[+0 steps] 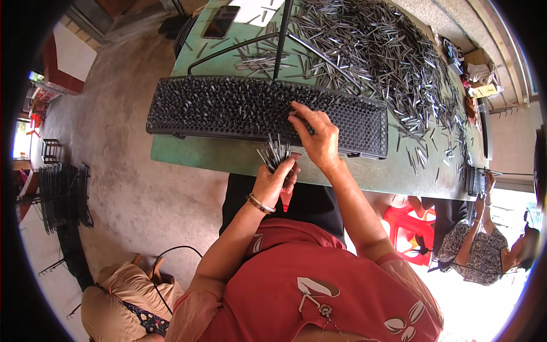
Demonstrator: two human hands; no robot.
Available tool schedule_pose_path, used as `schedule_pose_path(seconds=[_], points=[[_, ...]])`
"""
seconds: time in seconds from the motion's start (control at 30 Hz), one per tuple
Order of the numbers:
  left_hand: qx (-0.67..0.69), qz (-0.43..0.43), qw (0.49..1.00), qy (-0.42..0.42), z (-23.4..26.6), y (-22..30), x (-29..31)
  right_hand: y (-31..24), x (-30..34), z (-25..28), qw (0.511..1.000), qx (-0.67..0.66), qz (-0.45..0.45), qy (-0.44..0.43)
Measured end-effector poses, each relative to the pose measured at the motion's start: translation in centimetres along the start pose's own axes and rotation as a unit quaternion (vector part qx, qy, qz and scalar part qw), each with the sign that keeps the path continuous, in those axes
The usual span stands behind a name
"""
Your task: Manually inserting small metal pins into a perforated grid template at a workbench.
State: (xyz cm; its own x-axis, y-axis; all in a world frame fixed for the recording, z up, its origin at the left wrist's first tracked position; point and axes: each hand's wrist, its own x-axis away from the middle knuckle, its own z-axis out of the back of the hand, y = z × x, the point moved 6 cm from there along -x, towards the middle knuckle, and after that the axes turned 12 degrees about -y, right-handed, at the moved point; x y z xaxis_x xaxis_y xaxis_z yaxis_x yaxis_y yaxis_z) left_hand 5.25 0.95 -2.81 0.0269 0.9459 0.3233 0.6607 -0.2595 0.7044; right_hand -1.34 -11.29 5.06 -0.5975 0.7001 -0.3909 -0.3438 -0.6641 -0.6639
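A long black rack with rows of round holes [362,128] lies along the front edge of the green table. Thin dark metal pins stick up from its left and middle holes, while holes at its right end show no pins. My left hand [274,181], just in front of the rack, is closed round a bundle of metal pins [274,153] that fan upward. Over the middle of the rack, my right hand [317,134] has thumb and forefinger pinched near the standing pins. Whatever is between those fingertips is too small to make out.
A large heap of loose pins [382,51] covers the table [194,154] behind the rack. A black metal frame [280,40] rises behind it. A phone [221,21] lies at the far left. Other people sit at right and lower left, near a red stool [407,231].
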Motion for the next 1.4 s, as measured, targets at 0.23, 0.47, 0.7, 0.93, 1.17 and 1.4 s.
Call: schedule_pose_path(seconds=[0.23,0.47,0.7,0.93,1.17,1.4], points=[[-0.010,-0.004,1.000,-0.004,-0.1,0.1,0.0,-0.7,0.1,-0.2,0.997,0.042,0.059,0.004],[0.042,0.013,0.999,0.023,-0.3,-0.2,0.0,-1.1,0.1,-0.6,0.991,0.072,0.113,-0.026],[0.048,-0.031,0.998,-0.033,-0.4,0.5,-0.2,-2.2,0.3,1.1,0.997,0.006,0.081,-0.006],[0.039,-0.068,0.996,-0.043,-0.9,1.0,-0.3,-0.4,2.2,-0.6,0.911,-0.242,-0.179,-0.281],[0.030,-0.048,0.998,-0.019,-0.1,0.8,-0.3,1.2,1.2,-0.3,0.898,-0.357,-0.207,-0.151],[0.026,-0.031,0.999,-0.002,0.7,0.2,-0.3,-0.6,-0.8,-0.4,0.981,-0.171,-0.084,-0.023]])
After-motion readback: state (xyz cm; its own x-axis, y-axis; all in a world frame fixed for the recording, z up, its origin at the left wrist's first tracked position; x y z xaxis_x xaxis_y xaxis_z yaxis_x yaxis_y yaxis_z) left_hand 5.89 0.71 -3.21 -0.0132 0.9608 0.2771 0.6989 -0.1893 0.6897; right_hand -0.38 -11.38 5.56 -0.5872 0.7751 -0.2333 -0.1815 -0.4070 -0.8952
